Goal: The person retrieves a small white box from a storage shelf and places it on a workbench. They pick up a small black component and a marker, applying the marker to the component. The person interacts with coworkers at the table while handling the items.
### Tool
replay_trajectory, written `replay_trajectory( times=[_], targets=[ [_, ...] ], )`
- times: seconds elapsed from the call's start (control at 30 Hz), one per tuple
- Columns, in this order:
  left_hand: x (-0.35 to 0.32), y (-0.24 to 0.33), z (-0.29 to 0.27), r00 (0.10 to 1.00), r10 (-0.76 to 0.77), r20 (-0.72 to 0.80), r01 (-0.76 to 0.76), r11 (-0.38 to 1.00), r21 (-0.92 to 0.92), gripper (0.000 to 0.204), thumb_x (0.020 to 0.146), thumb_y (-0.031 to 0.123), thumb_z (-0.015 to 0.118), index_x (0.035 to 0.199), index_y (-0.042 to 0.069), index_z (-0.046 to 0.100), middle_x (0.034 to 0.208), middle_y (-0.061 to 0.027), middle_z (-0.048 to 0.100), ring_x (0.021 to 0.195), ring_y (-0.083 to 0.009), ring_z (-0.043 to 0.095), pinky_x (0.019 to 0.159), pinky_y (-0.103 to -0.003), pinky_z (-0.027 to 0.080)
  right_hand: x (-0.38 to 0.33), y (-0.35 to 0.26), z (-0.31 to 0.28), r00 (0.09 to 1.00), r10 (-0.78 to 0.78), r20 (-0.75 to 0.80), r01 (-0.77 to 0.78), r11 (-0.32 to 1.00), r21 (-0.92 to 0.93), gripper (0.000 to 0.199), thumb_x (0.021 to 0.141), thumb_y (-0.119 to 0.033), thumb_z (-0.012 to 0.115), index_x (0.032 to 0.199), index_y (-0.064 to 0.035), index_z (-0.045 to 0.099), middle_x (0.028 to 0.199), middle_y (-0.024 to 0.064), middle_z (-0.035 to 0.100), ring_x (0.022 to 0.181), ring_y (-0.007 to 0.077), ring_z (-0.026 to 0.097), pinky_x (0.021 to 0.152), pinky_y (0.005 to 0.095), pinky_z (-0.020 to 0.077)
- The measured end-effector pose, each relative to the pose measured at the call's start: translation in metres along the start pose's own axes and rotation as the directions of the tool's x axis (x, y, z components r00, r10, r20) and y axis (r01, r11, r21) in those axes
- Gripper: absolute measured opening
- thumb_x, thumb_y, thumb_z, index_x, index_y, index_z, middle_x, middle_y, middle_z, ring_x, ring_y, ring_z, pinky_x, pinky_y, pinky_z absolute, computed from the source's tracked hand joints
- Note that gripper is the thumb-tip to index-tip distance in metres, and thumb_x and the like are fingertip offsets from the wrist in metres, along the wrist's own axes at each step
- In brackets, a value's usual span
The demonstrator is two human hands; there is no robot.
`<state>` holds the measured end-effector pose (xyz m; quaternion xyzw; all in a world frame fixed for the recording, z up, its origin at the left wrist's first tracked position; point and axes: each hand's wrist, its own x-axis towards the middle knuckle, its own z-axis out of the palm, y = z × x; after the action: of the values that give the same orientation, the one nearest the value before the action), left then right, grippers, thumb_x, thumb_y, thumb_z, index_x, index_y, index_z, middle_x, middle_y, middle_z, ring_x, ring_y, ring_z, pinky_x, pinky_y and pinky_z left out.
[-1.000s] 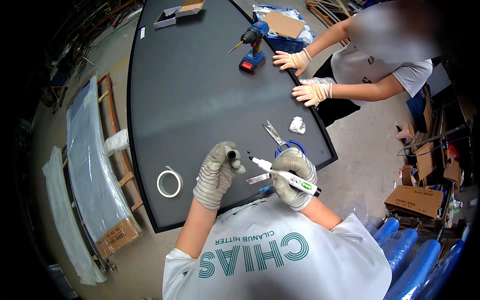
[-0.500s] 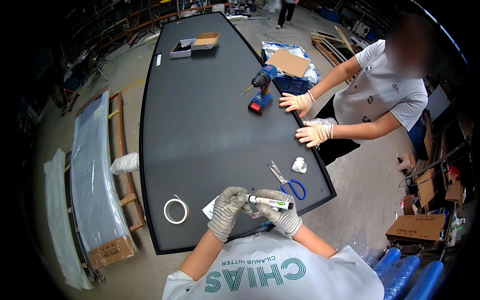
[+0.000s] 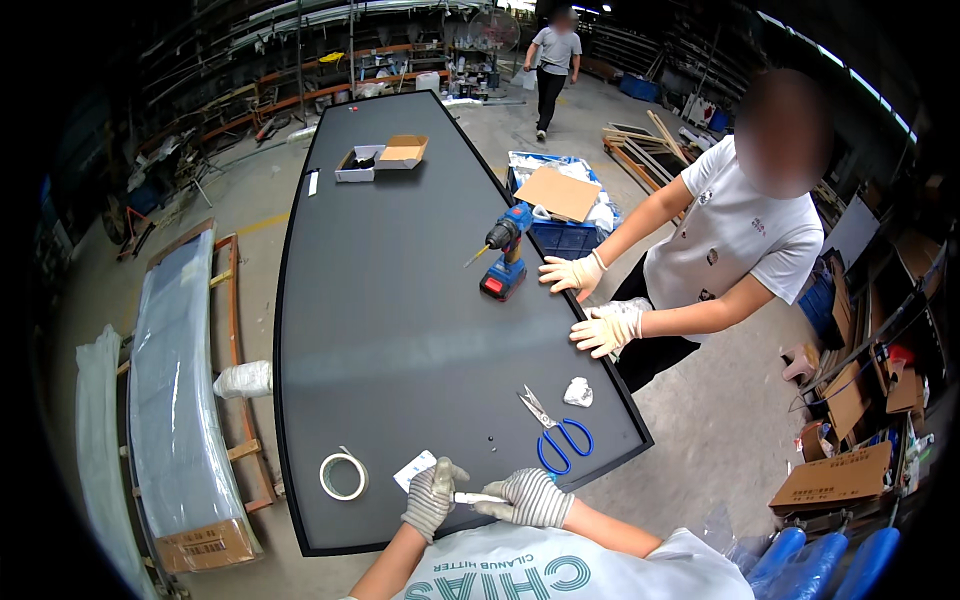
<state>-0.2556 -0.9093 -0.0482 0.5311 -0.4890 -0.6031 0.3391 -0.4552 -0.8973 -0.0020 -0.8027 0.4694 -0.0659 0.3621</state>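
Observation:
Both my hands wear striped grey-white work gloves and are close together above the near edge of a dark grey panel (image 3: 380, 300). Between them is a white marker pen (image 3: 478, 497), lying crosswise and partly covered by the gloves. My left hand (image 3: 432, 498) is closed at its left end. My right hand (image 3: 533, 498) wraps over its right part, so the black end is hidden. A small white paper slip (image 3: 414, 472) lies by my left hand. Right of my hands are blue-handled scissors (image 3: 556, 440), blades slightly apart, and a crumpled white wad (image 3: 578, 392).
A tape roll (image 3: 344, 475) lies at the panel's near left. Farther along stand a cordless drill (image 3: 506, 250) and an opened small box (image 3: 380, 160). A co-worker's gloved hands (image 3: 605, 330) rest on the right edge. Wrapped panels (image 3: 180, 400) stand on the left.
My view has tilted up, so the scene sits lower and a walking person shows more fully. My right hand now covers more of the marker pen; the co-worker's hands stay on the edge.

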Motion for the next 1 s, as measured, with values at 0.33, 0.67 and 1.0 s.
replay_trajectory(
  times=[0.33, 0.67, 1.0],
  targets=[
    [-0.017, -0.031, 0.003, 0.972, 0.123, -0.199, -0.064, 0.958, 0.278, 0.059, 0.096, 0.048, 0.031, 0.081, 0.003, 0.066, 0.073, -0.0118, 0.064, 0.072, -0.0264, 0.061, 0.069, -0.038, 0.047, 0.022, 0.018, 0.017, 0.94, 0.006, 0.342, -0.254, 0.68, 0.688, 0.038, 0.09, -0.035, 0.061, 0.068, -0.0041, 0.063, 0.047, -0.0052, 0.037, 0.042, 0.0062, 0.034, 0.039, 0.0258, 0.0262],
    [-0.025, -0.03, -0.022, 0.873, 0.47, -0.133, -0.315, 0.749, 0.582, 0.045, 0.095, 0.041, 0.035, 0.09, 0.008, 0.065, 0.08, -0.0122, 0.066, 0.073, -0.0327, 0.062, 0.069, -0.042, 0.049, 0.036, 0.009, 0.026, 0.883, -0.061, 0.466, -0.402, 0.414, 0.817, 0.042, 0.086, -0.041, 0.064, 0.075, -0.0004, 0.062, 0.045, -0.0023, 0.037, 0.039, 0.0083, 0.033, 0.038, 0.0277, 0.0263],
    [-0.014, -0.018, -0.047, 0.855, 0.343, -0.39, -0.359, 0.933, 0.032, 0.029, 0.088, 0.022, 0.061, 0.102, -0.003, 0.061, 0.091, -0.0121, 0.064, 0.079, -0.0216, 0.061, 0.074, -0.034, 0.05, 0.052, 0.026, 0.052, 0.996, 0.013, -0.087, -0.002, 0.992, 0.129, 0.062, 0.082, -0.052, 0.061, 0.118, -0.0021, 0.058, 0.119, 0.0189, 0.057, 0.107, 0.0301, 0.059, 0.092, 0.0375, 0.0468]
  ],
)
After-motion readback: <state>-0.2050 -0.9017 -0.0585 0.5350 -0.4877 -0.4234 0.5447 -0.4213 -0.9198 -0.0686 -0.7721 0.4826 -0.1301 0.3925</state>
